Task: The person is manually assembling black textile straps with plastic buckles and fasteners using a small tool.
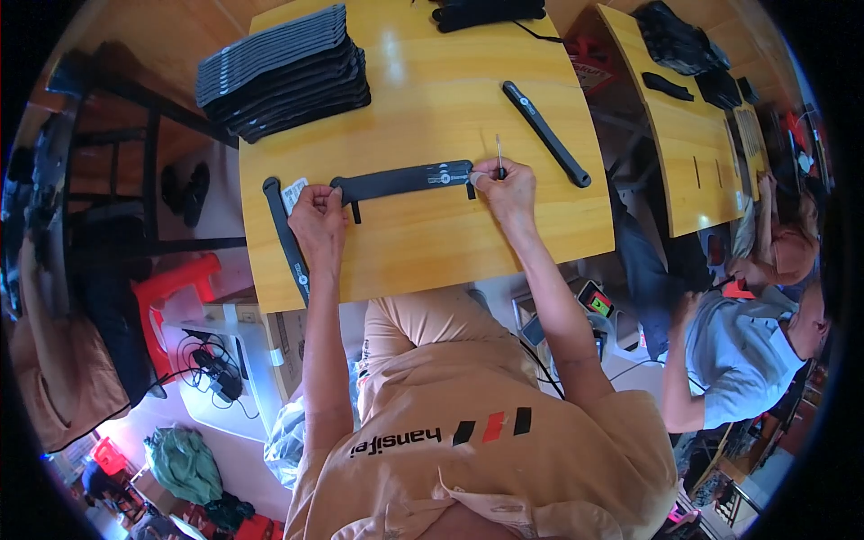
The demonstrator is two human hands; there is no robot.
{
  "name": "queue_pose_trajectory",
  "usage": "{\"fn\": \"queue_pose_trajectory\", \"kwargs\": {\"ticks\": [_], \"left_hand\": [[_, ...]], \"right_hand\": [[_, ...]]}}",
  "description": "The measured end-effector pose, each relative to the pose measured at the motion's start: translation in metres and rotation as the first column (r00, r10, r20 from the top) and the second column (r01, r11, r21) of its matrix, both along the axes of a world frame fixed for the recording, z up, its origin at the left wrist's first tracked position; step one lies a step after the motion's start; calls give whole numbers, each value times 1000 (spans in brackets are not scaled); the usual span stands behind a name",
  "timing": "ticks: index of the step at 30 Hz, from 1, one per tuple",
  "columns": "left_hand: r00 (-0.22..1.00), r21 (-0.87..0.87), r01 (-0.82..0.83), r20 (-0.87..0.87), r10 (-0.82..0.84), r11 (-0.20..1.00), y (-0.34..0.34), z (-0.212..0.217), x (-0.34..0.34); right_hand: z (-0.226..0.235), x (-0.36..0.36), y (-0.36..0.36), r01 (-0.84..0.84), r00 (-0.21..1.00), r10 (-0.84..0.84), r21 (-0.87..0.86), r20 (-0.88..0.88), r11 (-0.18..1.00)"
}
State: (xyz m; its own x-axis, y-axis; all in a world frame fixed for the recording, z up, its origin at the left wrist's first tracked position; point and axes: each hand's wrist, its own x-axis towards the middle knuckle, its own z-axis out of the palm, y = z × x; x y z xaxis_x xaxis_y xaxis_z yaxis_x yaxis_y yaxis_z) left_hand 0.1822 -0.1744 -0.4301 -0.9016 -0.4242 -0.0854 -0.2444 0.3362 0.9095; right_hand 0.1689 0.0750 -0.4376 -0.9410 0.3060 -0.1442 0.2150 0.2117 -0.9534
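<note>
Head view: the left hand [319,220] pinches one end of a dark strap [396,183], the right hand [510,193] the other, also gripping a thin tool [499,155]; the strap spans between them over the yellow tabletop [423,256].

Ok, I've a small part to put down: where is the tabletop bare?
Bare tabletop: between the strap stack and the loose right strap; also between the forearms near the front edge. Crowded: back left, under that stack, and around the left hand.
</note>
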Motion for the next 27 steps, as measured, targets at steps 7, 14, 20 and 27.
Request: {"fn": "queue_pose_trajectory", "kwargs": {"ticks": [7, 14, 20, 27], "left_hand": [[1000, -40, 10, -11, -11, 999, 1, 1, -2], [999, -149, 18, 39, -12, 989, -4, -3, -5], [999, -350, -8, -35, -4, 937, 0, 2, -2], [1000, -387, -15, 9, 20, 922, 8, 8, 2]], "right_hand": [[-6, 0, 3, -1, 999, 2, 9, -47, 1000], [0, 0, -1, -12, 997, 18, 78, -78, 997], [7, -2, -2, -22, 1000, 25, 149, -17, 989], [-5, -4, 3, -22, 998, 33, 178, -61, 984]]}}
